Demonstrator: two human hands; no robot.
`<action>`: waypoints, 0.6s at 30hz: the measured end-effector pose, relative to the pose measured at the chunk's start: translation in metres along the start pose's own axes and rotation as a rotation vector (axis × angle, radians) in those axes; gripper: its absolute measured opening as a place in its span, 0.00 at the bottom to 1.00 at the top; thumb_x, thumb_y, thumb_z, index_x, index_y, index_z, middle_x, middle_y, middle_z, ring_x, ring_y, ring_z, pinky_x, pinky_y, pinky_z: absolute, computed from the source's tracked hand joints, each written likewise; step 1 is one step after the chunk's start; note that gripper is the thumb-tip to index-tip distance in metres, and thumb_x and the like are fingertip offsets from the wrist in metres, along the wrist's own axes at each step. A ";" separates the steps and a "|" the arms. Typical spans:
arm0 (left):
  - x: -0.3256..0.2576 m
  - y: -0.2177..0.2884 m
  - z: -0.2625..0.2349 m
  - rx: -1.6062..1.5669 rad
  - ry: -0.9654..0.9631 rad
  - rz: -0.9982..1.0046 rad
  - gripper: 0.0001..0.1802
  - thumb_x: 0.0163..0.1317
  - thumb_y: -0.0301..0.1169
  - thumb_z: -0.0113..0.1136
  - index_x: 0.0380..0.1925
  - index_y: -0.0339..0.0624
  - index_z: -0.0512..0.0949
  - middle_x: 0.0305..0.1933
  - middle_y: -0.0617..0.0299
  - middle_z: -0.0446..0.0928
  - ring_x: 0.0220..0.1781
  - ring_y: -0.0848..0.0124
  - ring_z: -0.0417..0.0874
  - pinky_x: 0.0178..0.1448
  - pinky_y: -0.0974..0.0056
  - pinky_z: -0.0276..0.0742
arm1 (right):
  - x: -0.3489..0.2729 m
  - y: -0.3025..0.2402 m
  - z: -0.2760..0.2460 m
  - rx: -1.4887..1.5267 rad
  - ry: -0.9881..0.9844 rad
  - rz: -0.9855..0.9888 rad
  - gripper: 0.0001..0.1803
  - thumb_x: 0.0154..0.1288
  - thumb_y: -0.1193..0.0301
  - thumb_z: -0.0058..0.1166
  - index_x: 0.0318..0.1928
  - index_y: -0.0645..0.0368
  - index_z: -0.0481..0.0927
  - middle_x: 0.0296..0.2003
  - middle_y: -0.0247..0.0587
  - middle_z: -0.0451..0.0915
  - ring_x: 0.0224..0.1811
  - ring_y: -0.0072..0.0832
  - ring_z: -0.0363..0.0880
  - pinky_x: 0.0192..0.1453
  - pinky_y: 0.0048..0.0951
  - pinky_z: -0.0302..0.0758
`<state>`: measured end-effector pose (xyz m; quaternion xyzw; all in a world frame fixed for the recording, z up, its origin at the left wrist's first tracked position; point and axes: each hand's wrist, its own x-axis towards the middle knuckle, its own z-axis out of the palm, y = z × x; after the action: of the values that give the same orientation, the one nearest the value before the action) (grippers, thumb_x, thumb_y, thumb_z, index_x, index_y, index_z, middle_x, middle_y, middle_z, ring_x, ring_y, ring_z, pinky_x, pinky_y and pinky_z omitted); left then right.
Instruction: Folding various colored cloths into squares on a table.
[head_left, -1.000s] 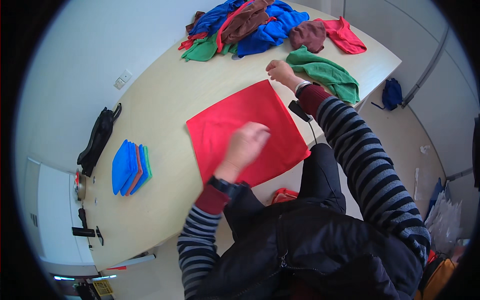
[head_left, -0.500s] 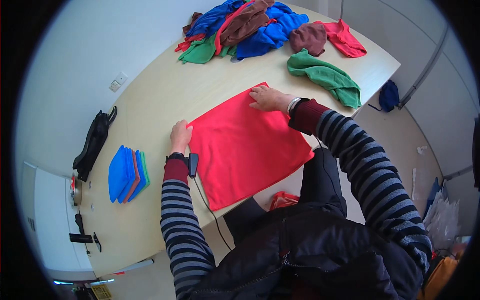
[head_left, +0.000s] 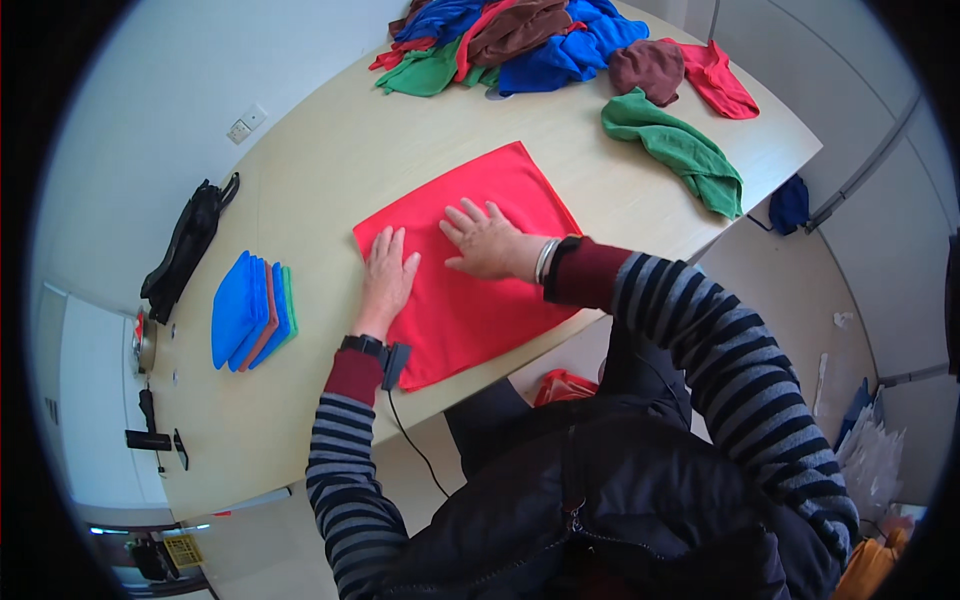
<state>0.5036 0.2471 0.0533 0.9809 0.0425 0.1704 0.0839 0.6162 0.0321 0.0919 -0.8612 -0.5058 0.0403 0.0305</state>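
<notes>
A red cloth lies spread on the pale wooden table, its near side by the table's front edge. My left hand rests on the cloth's left part with the fingers stretched out. My right hand lies flat on the cloth's middle, fingers spread. Neither hand grips anything. To the left stands a row of folded cloths in blue, brown and green.
A heap of crumpled blue, brown, red and green cloths covers the far end. Nearer on the right lie a green cloth, a brown one and a red one. A black bag sits along the left wall.
Both hands have moved from the cloth's far edge and corner onto its surface, fingers now stretched out. The right hand has come left and nearer. The whole view has shifted slightly.
</notes>
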 end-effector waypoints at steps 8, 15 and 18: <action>-0.055 0.013 -0.004 0.056 -0.066 -0.073 0.35 0.75 0.48 0.46 0.74 0.39 0.57 0.79 0.44 0.54 0.81 0.50 0.51 0.82 0.50 0.46 | -0.062 0.035 0.026 0.028 0.093 0.132 0.43 0.75 0.42 0.36 0.78 0.57 0.51 0.79 0.49 0.48 0.82 0.48 0.40 0.82 0.54 0.40; -0.082 0.031 -0.027 0.197 -0.176 -0.118 0.37 0.75 0.51 0.47 0.74 0.39 0.57 0.80 0.46 0.53 0.82 0.52 0.51 0.82 0.46 0.45 | -0.141 0.080 0.019 -0.022 0.127 0.310 0.40 0.76 0.47 0.40 0.77 0.59 0.54 0.78 0.50 0.51 0.82 0.47 0.42 0.82 0.51 0.42; -0.091 0.068 -0.039 0.229 -0.212 -0.096 0.36 0.75 0.50 0.46 0.75 0.41 0.57 0.80 0.47 0.51 0.82 0.52 0.50 0.82 0.45 0.43 | -0.150 0.067 0.014 -0.097 0.153 0.323 0.39 0.75 0.47 0.41 0.76 0.60 0.57 0.77 0.51 0.53 0.81 0.47 0.44 0.82 0.52 0.44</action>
<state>0.4082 0.1764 0.0715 0.9934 0.0992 0.0556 -0.0162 0.5997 -0.1314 0.0773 -0.9322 -0.3587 -0.0452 0.0204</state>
